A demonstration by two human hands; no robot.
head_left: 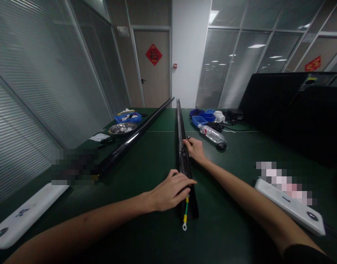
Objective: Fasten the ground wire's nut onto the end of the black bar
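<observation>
A long black metal rail (180, 124), shaped like a channel, runs away from me down the middle of the table. My left hand (171, 189) lies across its near end, the index finger reaching over the right edge and the thumb just beneath; the other fingertips are partly hidden inside. Below that thumb, a short green wire (186, 208) with yellow sleeves and a ring terminal (184, 226) hangs over the rail's near end. Farther along, my right hand (195, 149) is closed on the rail's right edge. A small shiny piece (188, 137) shows beside its fingers, too small to name.
A second black rail (141, 132) slants along the left. Beyond it are a metal dish (122, 128) and a blue tray (135, 119). On the right lie a plastic bottle (212, 134), blue bins (199, 121) and dark monitors (278, 117). White devices (291, 205) flank my arms.
</observation>
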